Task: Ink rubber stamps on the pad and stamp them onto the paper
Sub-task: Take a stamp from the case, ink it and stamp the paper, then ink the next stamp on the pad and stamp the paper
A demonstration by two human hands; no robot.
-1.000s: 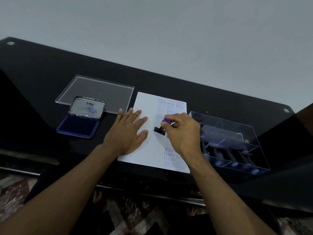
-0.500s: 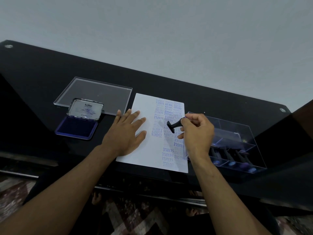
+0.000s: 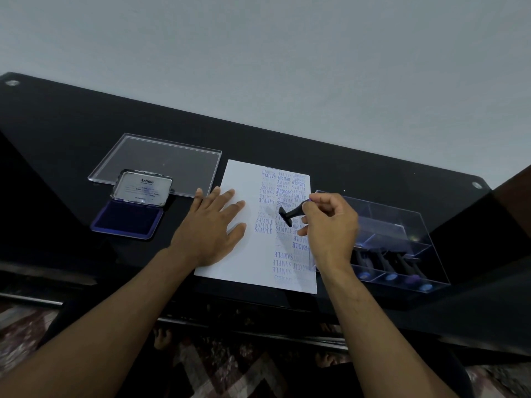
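Observation:
A white sheet of paper [image 3: 244, 254] lies on the black glass table, its right half covered with blue stamped words. My left hand [image 3: 211, 225] rests flat on the paper's left side, fingers spread. My right hand [image 3: 330, 225] pinches the handle of a black rubber stamp [image 3: 290, 215], which is tilted with its base lifted off the paper and facing left. The open ink pad [image 3: 128, 218], blue with its lid raised, sits to the left of the paper.
A clear acrylic lid [image 3: 161, 162] lies flat behind the ink pad. A clear acrylic box [image 3: 396, 239] at the right holds several more stamps. The table's front edge [image 3: 258, 320] runs just below the paper, with patterned floor beneath.
My right hand lifted the stamp off the paper, tilted it and drew it a little to the right. My left hand stayed flat on the sheet.

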